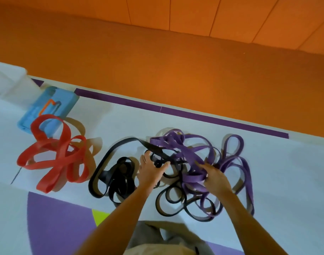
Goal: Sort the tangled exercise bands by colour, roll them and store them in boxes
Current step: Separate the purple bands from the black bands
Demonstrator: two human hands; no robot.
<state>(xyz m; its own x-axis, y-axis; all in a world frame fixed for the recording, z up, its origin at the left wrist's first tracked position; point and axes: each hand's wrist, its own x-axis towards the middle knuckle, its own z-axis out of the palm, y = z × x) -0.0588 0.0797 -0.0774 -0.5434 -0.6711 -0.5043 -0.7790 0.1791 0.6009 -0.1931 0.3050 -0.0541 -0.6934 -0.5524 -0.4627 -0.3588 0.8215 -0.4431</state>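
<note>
— Beige fabric (157,242), probably the person's lap, is showing at the bottom edge, and two bare forearms are reaching forward from it. What are the hands doing?

— Both are working in the tangle (194,159) of purple and black exercise bands, which is lying on the white mat (286,172). The left hand (150,170) is curling its thumb and fingers around a black band at the tangle's left edge. The right hand (215,178) is closing its fingers around a purple band on the tangle's near side.

— How far along is the sorting looking?

— Partway, I am judging. Just left of the tangle, a black pile (118,179) is gathering, though one of its straps is running back into the tangle. Farther left of the tangle, the red bands (54,155) are sitting apart in their own loose heap. Inside the tangle, purple and black loops are crossing one another, so those two colours are needing separation.

— And the rolling and boxing?

— Nothing is looking rolled. A blue box (47,107) is lying far left of the tangle, beyond the red heap, with a red loop overlapping it. Whether it is holding any band, I cannot tell. Beyond the tangle, a purple tape strip (176,110) is edging the mat, and orange floor (176,61) is stretching behind.
</note>
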